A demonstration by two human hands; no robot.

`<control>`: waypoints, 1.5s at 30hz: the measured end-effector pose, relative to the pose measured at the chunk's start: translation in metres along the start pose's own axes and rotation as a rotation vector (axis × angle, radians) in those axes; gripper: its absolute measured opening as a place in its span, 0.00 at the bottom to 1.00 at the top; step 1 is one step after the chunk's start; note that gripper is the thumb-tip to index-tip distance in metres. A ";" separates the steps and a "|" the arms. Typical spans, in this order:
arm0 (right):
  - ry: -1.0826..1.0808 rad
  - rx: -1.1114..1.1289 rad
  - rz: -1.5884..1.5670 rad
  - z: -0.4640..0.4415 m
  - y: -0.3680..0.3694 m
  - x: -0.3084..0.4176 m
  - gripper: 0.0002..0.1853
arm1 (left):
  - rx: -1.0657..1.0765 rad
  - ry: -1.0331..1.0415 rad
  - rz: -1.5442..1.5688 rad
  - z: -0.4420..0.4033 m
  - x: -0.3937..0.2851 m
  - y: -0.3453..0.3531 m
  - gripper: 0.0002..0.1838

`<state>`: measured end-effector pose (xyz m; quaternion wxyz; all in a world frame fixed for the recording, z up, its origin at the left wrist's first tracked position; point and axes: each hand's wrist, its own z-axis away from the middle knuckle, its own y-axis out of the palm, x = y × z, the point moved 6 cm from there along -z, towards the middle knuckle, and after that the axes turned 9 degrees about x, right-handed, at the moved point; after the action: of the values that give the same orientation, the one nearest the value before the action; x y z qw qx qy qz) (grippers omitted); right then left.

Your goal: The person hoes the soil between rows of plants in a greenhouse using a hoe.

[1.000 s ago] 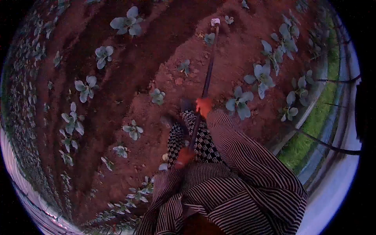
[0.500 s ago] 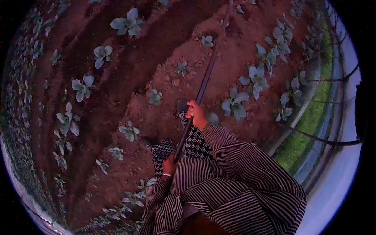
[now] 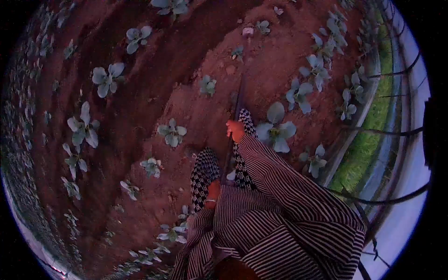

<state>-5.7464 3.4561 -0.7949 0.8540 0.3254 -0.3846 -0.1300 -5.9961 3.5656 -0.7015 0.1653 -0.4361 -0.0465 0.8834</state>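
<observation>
My right hand (image 3: 235,130) is closed around the middle of a long-handled hoe (image 3: 241,91), knuckles outward. Lower down, at the near end of the same dark handle, my left hand (image 3: 213,193) is closed, its fingers partly hidden; a pale band circles that wrist. The handle runs away from me, nearly straight up the view, to a small pale head (image 3: 248,31) on the soil, too small to make out clearly. A leafy seedling (image 3: 237,52) grows just left of the handle's far part. Patterned black-and-white trouser legs (image 3: 205,172) lie beneath my hands.
Broad-leaved, cabbage-like plants stand in rows on reddish soil (image 3: 140,112). One large plant (image 3: 277,128) is close to my right forearm, another (image 3: 171,132) left of my legs. At right are a grass strip (image 3: 359,158), a pale edging and dark curved bars (image 3: 392,200).
The hoe has swung more upright in the view, and its far end now shows on the soil. The plants have shifted up and to the right. Both hands keep their hold.
</observation>
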 end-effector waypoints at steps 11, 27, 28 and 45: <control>0.121 -0.327 0.039 0.056 0.077 -0.011 0.07 | 0.032 -0.090 -0.117 0.079 -0.043 -0.064 0.17; -0.126 0.003 0.125 0.066 0.044 -0.017 0.09 | 0.208 -0.263 -0.049 0.093 -0.084 -0.061 0.16; -0.013 -0.113 0.064 0.078 0.059 -0.026 0.08 | 0.208 -0.274 -0.086 0.110 -0.077 -0.067 0.16; 0.133 -0.259 0.263 0.146 0.135 -0.101 0.14 | 0.043 -0.111 -0.091 0.194 0.100 -0.011 0.11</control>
<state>-5.9261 3.5390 -0.6925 0.9219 0.1675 -0.3466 -0.0443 -6.2024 3.6208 -0.6549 0.2117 -0.3805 -0.0565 0.8985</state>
